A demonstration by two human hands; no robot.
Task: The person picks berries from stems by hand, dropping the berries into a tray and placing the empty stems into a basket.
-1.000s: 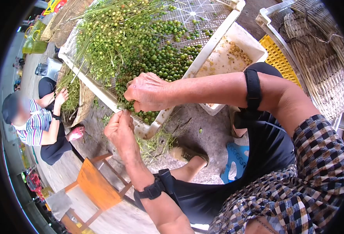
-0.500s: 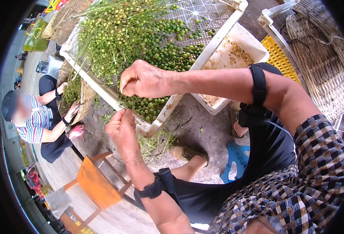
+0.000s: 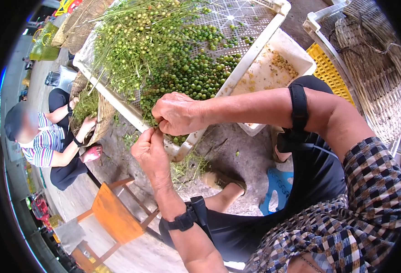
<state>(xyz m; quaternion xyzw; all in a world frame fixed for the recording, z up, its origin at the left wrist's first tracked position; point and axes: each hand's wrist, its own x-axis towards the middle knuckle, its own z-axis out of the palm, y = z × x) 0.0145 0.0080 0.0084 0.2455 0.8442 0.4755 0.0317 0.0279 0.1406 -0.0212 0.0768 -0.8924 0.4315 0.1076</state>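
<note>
"What do we see?"
"Our left hand (image 3: 154, 152) and right hand (image 3: 178, 113), pinched closed, meeting over the white tray's (image 3: 254, 52) near rim; we can't tell what's between."
"The green berries (image 3: 205, 75)?"
"Inside, where raised sides likely contain them."

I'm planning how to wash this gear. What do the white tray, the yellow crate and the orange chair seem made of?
White tray: probably moulded plastic, dull and stained, by its regular mesh floor.
Yellow crate: likely plastic too, fairly matt, with repeated openings.
Orange chair: seemingly wood, painted or varnished, judging by the smooth panel and brown legs.
</note>
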